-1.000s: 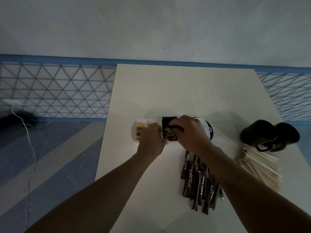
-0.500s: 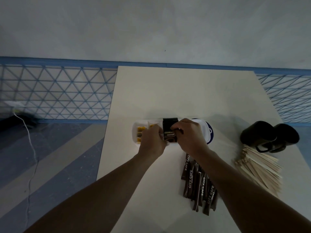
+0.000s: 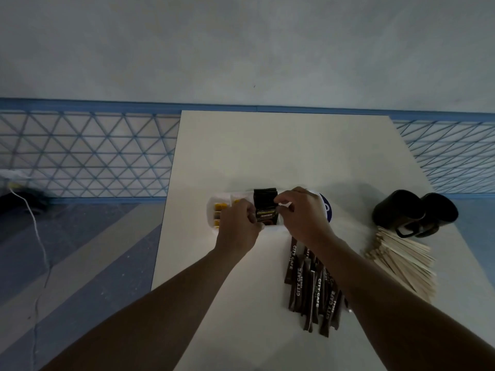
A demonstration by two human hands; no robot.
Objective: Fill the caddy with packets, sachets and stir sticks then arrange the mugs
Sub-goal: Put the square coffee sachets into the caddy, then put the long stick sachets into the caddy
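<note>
Now both hands work at the white caddy point(image 3: 214, 213), which lies across the middle of the pale table point(image 3: 267, 145). A stack of black packets point(image 3: 265, 199) stands in the middle compartment of the caddy, and some yellow packets point(image 3: 218, 208) are in the compartment at its left end. The left hand point(image 3: 238, 226) has its fingers curled against the left edge of the black packets and grips them there. The right hand point(image 3: 302, 218) covers the right part of the caddy; its thumb and first finger pinch the right edge of the same black packets, and the other fingers are bent over them.

Nearer to the person, under the right forearm, the brown sachets point(image 3: 313, 287) lie in a loose pile on the table. To the right of them the wooden stir sticks point(image 3: 401, 261) lie in a spread heap. Just behind the sticks, the two black mugs point(image 3: 396, 210) are side by side and touch each other, with the handles toward the person
</note>
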